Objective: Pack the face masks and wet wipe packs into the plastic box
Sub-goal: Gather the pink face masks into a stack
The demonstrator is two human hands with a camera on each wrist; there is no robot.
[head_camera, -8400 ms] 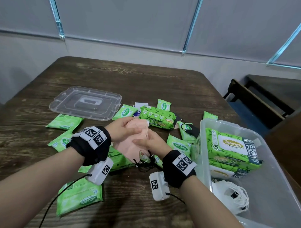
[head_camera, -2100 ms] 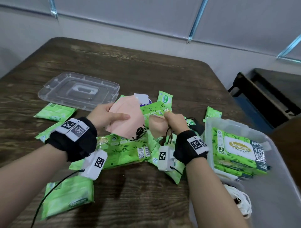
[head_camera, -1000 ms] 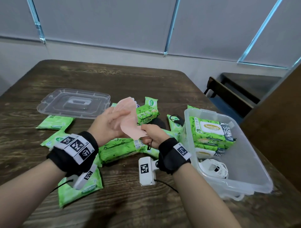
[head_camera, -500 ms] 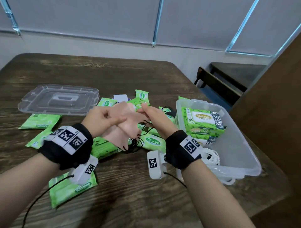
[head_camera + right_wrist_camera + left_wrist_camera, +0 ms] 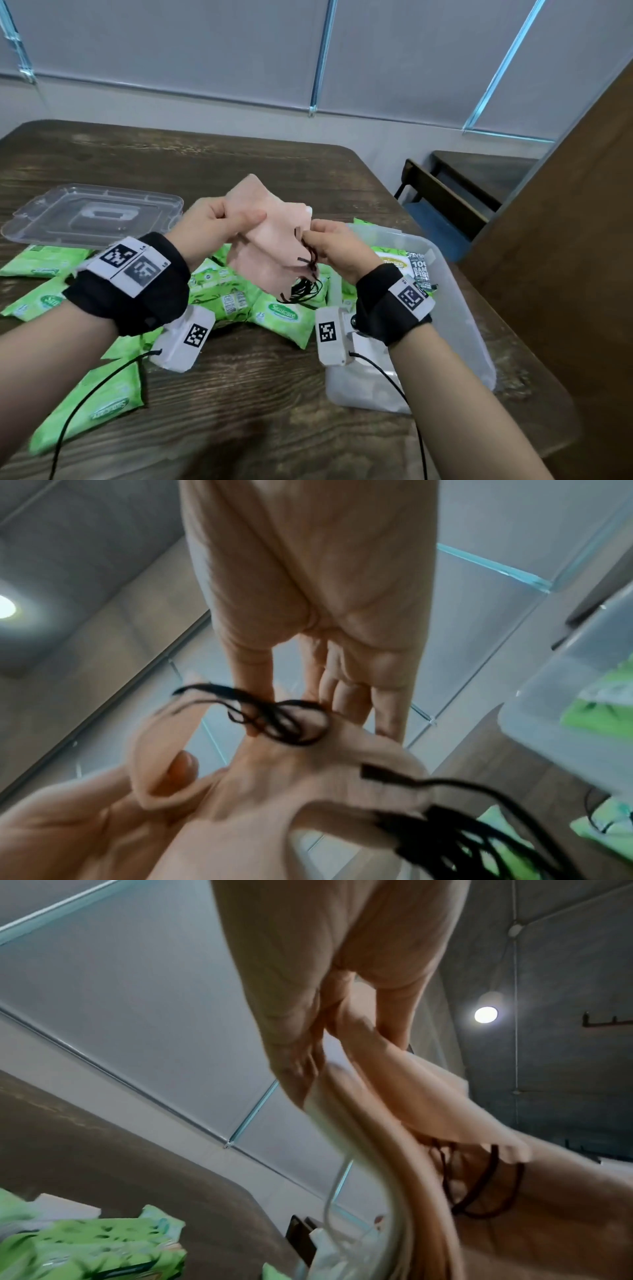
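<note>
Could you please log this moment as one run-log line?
left hand: holds pink masks | right hand: pinches black ear loops | plastic box: wipe packs inside

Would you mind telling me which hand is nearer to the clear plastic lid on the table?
The left. The left hand is raised just right of the lid, pinching the pink masks. The right hand is farther right, beside the plastic box.

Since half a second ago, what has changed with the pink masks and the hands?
The pink face masks have been lifted up off the pile of wet wipe packs. The left hand still grips their left edge; the right hand now pinches the black ear loops. Plastic box, lid and wipes unchanged.
</note>
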